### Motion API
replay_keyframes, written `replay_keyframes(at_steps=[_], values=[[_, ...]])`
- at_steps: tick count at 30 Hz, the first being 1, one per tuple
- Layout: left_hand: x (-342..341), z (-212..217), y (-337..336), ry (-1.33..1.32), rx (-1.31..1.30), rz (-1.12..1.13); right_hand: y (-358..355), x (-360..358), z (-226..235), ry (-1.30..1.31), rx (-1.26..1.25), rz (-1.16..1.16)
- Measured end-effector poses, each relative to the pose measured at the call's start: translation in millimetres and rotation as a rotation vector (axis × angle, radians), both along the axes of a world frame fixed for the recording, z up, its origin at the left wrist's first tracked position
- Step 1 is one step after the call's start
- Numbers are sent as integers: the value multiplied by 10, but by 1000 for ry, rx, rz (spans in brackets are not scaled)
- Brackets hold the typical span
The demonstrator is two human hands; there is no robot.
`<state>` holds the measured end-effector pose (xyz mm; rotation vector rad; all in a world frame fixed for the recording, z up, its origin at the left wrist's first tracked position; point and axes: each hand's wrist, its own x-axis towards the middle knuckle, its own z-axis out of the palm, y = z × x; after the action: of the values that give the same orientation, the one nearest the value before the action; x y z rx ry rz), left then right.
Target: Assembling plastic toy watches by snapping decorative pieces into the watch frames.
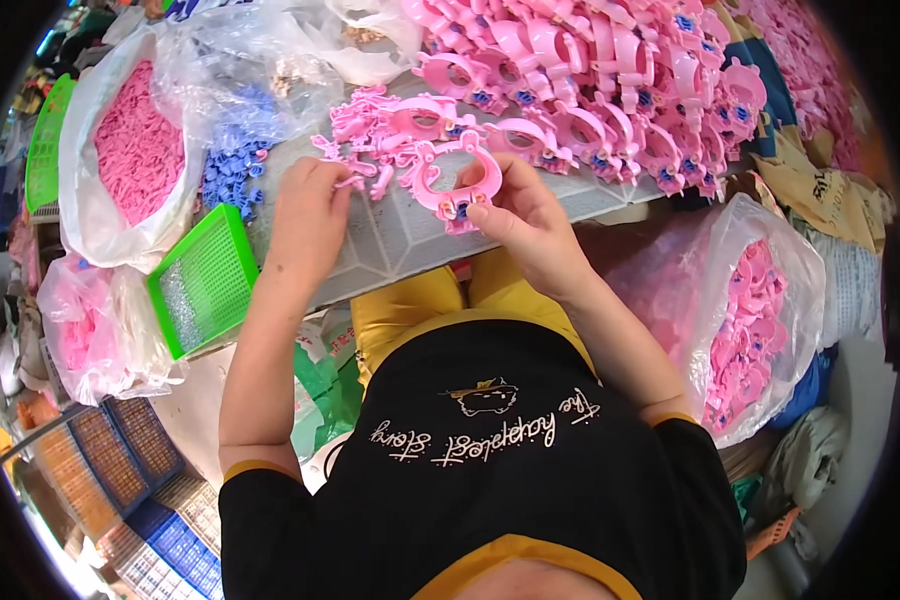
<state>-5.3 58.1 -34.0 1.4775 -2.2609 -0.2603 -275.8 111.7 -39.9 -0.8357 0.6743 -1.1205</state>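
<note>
My right hand point(526, 222) pinches a pink plastic ring-shaped part point(487, 172) by its lower right edge, between thumb and fingers. The ring has a round opening and a small block with dark blue bits at its lower side. To its left, my left hand point(312, 215) is over the table, fingers closed on a small pink plastic piece point(350, 183). Just beyond that hand lies a loose pile of small pink pieces point(365, 118). Behind the held ring, a large heap of similar pink ring-shaped parts point(580, 75) covers the right of the table.
At left, a white sack point(75, 190) holds small pink pieces, beside a pile of blue pieces point(232, 165). A green basket point(238, 250) with tiny clear bits sits at the table's left edge. A clear bag point(795, 290) of pink parts stands at right. Plastic crates point(135, 450) are lower left.
</note>
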Motion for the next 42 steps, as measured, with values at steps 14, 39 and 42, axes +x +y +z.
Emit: replay_keyframes(at_steps=[14, 39, 42], values=[[-439, 667, 535, 862, 478, 46, -17, -63, 62, 753, -1274, -264], [-515, 656, 441, 536, 314, 34, -21, 48, 127, 974, -1272, -219], [-206, 371, 150, 390, 140, 158, -4, 80, 85, 917, -886, -149]])
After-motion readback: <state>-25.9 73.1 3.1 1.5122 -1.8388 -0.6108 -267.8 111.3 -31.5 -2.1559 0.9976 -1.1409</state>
